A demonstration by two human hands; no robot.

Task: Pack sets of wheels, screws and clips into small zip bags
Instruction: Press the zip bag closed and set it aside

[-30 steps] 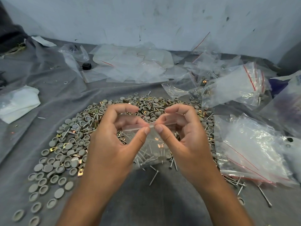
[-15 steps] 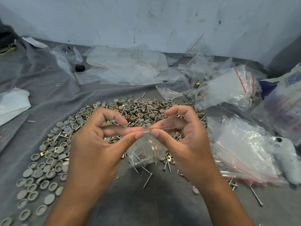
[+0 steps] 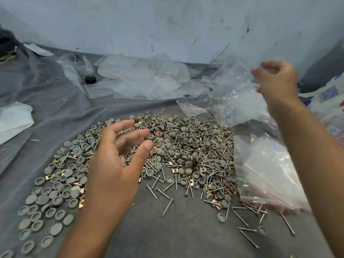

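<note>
Both hands have parted since half a second ago, when they pinched one small zip bag between them above the heap. Now the left hand (image 3: 115, 164) hovers over the left half of the pile of parts (image 3: 167, 155), fingers spread and loosely bent, thumb out, holding nothing. The right hand (image 3: 275, 79) has swung up and away to the far right, raised above a big clear bag (image 3: 240, 101) that lies near the wall; its fingers are curled inward, but the hand is blurred by motion and whether the small zip bag is between them cannot be told; I cannot make that bag out with any certainty among the plastic there. Grey round wheels (image 3: 61, 190) spread out to the left of the pile, brass-coloured clips (image 3: 49, 177) are scattered among them, and loose screws (image 3: 167, 207) trail off its near edge onto the grey cloth (image 3: 176, 235). A stack of empty zip bags (image 3: 264, 174) with red seal lines lies just right of the pile, under the right forearm. More crumpled clear bags (image 3: 141, 79) lie along the wall.
</note>
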